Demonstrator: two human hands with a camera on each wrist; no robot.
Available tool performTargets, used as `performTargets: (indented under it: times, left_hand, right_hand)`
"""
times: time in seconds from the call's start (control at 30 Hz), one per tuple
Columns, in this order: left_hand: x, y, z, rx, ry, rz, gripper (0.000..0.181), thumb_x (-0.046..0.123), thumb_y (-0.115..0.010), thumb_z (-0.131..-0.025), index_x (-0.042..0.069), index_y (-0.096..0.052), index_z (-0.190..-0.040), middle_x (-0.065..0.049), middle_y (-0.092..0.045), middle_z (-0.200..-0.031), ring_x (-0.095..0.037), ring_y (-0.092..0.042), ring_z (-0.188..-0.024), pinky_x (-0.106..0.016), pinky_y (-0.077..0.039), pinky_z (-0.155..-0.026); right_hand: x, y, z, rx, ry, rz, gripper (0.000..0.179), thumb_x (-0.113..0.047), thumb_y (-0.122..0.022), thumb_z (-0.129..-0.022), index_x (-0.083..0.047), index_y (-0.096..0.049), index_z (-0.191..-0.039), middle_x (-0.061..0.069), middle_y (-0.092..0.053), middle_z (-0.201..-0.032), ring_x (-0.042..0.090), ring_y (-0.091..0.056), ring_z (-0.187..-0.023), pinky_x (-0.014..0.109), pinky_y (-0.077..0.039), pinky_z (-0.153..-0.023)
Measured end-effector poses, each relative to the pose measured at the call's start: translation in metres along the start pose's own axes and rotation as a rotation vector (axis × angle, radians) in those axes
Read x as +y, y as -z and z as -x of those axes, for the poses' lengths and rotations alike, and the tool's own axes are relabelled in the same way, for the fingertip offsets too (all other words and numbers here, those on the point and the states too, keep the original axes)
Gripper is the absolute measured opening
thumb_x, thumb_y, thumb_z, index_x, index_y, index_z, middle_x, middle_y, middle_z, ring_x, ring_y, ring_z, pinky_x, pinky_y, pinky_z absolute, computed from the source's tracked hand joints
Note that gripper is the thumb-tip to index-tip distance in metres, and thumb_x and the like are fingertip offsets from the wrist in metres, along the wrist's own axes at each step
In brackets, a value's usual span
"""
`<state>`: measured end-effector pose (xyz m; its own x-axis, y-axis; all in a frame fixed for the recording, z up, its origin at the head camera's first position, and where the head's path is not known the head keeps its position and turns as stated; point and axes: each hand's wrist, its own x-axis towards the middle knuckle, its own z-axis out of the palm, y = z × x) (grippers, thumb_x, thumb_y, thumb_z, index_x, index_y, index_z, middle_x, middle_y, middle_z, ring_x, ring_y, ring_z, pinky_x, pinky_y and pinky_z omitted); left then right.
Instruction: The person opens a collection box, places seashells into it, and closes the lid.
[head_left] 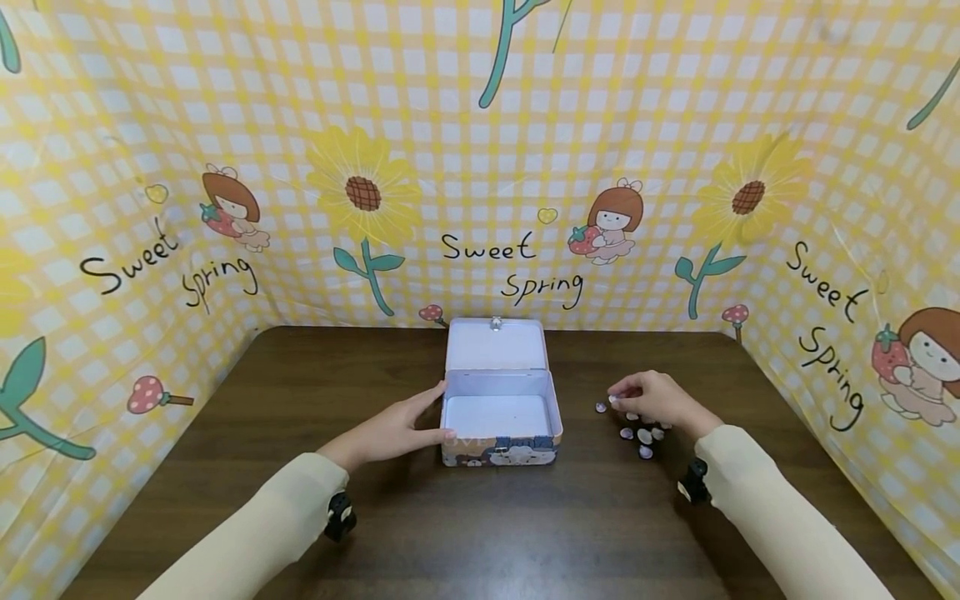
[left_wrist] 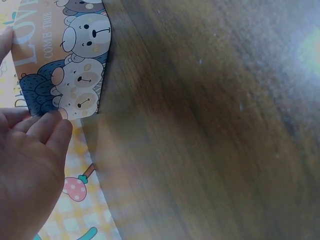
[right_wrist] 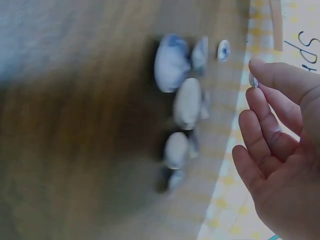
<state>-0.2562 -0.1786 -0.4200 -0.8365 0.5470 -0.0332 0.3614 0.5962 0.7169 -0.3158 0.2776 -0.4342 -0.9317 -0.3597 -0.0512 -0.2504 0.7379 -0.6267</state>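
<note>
A hinged tin box (head_left: 502, 456) with a bear print stands on the table, its lid (head_left: 495, 346) raised at the back and its white inside bare. My left hand (head_left: 393, 429) touches the box's left side with extended fingers, thumb near the front corner. In the left wrist view its fingers (left_wrist: 47, 127) lie against the printed side. To the right of the box, my right hand (head_left: 660, 400) pinches a small seashell (right_wrist: 253, 80) between thumb and fingertips, just above the table. Several more pale seashells (head_left: 645, 436) lie beneath and before that hand, some partly hidden by it.
The brown wooden table (head_left: 360, 533) extends on both sides of the box and in front of it. A yellow checked cloth (head_left: 480, 167) with flowers and lettering hangs behind and at both sides. One shell (head_left: 601, 407) lies slightly apart, nearest the box.
</note>
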Motion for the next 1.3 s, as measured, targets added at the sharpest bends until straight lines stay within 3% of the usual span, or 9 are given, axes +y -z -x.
performTargets:
  times: [0.37,0.7,1.07,1.3]
  left_hand:
    - [0.0,0.001,0.001,-0.004,0.007,0.017,0.092,0.049,-0.067,-0.095,0.015,-0.014,-0.162,-0.007,-0.016,-0.165,-0.03,-0.02,-0.149,-0.054,-0.026,-0.114]
    - [-0.001,0.0,0.001,-0.005,0.023,0.024,0.093,0.049,-0.067,-0.095,0.015,-0.014,-0.162,-0.007,-0.015,-0.165,-0.03,-0.02,-0.149,-0.055,-0.028,-0.114]
    - [-0.003,0.0,-0.001,-0.002,0.01,0.034,0.092,0.049,-0.067,-0.095,0.015,-0.014,-0.162,-0.007,-0.015,-0.165,-0.031,-0.02,-0.149,-0.055,-0.027,-0.114]
    - [-0.002,-0.001,-0.001,-0.003,0.009,0.04,0.093,0.048,-0.068,-0.094,0.015,-0.014,-0.162,-0.008,-0.016,-0.165,-0.03,-0.021,-0.149,-0.055,-0.026,-0.114]
  right_hand:
    - [-0.026,0.015,-0.003,0.019,0.111,0.066,0.029,-0.026,-0.071,-0.096,-0.005,-0.074,-0.115,0.008,-0.071,-0.101,0.015,-0.061,-0.083,0.034,-0.051,-0.072]
    - [-0.053,0.021,-0.012,0.007,0.162,0.052,0.024,-0.026,-0.071,-0.096,-0.011,-0.075,-0.114,-0.004,-0.072,-0.102,0.014,-0.066,-0.091,0.038,-0.054,-0.081]
    - [-0.082,0.015,-0.028,-0.006,0.26,0.068,0.019,-0.025,-0.073,-0.095,-0.016,-0.076,-0.111,-0.007,-0.072,-0.104,0.011,-0.066,-0.093,0.037,-0.054,-0.083]
    - [-0.105,0.006,-0.035,-0.014,0.309,0.047,0.021,-0.018,-0.074,-0.094,-0.008,-0.076,-0.112,0.004,-0.072,-0.107,0.013,-0.065,-0.093,0.036,-0.054,-0.084]
